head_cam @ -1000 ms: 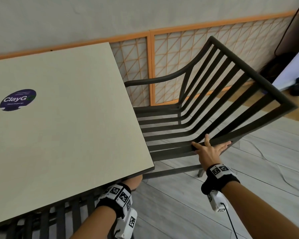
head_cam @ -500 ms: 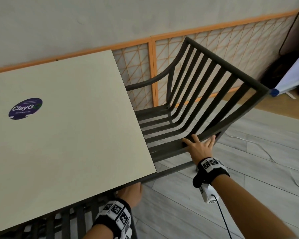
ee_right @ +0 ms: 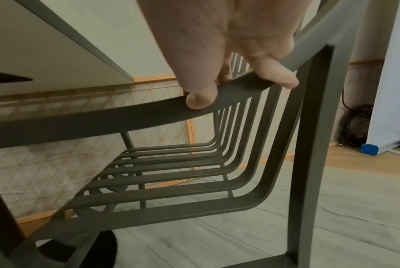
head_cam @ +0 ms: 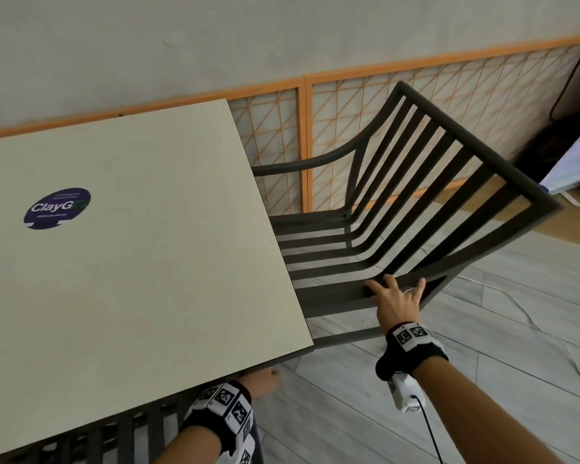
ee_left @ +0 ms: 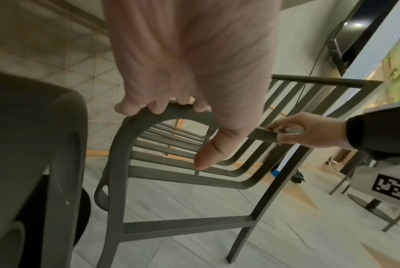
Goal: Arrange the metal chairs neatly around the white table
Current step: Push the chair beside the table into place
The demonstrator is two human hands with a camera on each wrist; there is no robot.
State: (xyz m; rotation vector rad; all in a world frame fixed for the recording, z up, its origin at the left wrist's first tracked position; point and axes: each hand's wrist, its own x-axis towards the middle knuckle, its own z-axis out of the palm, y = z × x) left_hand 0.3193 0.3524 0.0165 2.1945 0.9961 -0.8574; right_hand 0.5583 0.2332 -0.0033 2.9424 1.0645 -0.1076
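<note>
The white table [head_cam: 131, 249] fills the left of the head view. A dark metal slatted chair [head_cam: 416, 202] stands at its right side, seat front tucked under the table edge. My right hand [head_cam: 395, 298] grips the near armrest [ee_right: 125, 116] close to the backrest, fingers curled over it and thumb beneath. My left hand [head_cam: 260, 381] is mostly hidden below the table corner. In the left wrist view its fingers [ee_left: 157, 107] curl over the armrest's curved front end [ee_left: 130, 123].
A second dark chair [head_cam: 114, 433] sits under the table's near edge, close to my left wrist. An orange-framed lattice panel [head_cam: 349, 128] lines the wall behind. A white board [head_cam: 576, 162] and coiled black cable [ee_right: 355, 127] are at the far right. Thin cables [head_cam: 533, 323] cross the floor.
The chair has slid left, closer to the table, and its back has swung slightly. My right hand stayed on the near armrest and its spread fingers have curled round it.
</note>
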